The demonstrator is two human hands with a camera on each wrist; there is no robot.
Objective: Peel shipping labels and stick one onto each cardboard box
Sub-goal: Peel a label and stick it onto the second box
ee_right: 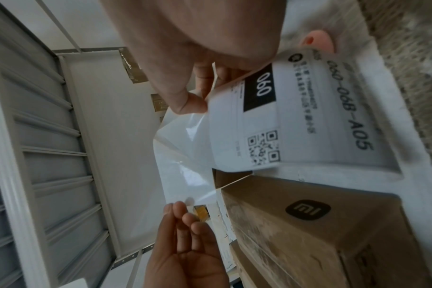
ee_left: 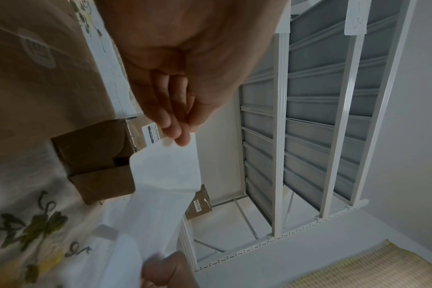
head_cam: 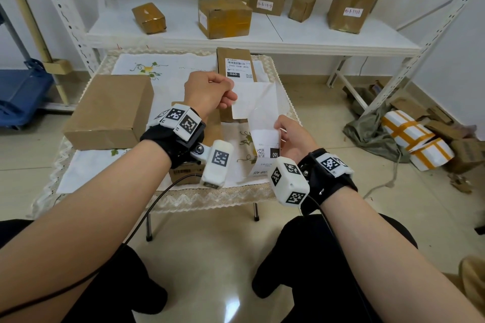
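White shelf (head_cam: 309,31) behind your low table (head_cam: 183,199) with six taped parcels, three cardboard boxes (head_cam: 110,110) on the cloth, possibly a fourth, one already labelled (head_cam: 237,67), your left hand (head_cam: 207,92) pinching the backing sheet (head_cam: 256,99), right hand (head_cam: 296,136) pinching the shipping label (head_cam: 265,149) between both hands.

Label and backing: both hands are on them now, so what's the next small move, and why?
Probably keep drawing the hands apart until the sheets separate. The left hand pinches the blank backing sheet, the right hand pinches the printed label, and the two still join between them. The big box shows no label on the faces in view.
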